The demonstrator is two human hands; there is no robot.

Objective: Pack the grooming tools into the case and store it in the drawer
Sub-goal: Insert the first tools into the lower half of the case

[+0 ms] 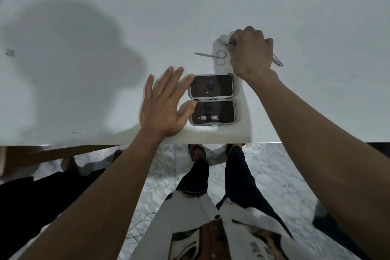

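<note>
At twelve o'clock from the open case, our right hand is pinching a slim metal tool in a narrow grip; our left hand, fingers spread, is steadying the case on the counter.

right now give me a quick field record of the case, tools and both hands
case: open flat on the white table, near its front edge
packed: nail clipper strapped in the near half
loose: scissors beyond the case
left hand: flat and open, fingertips at the case's left side
right hand: grip closed on a thin metal tool
</note>
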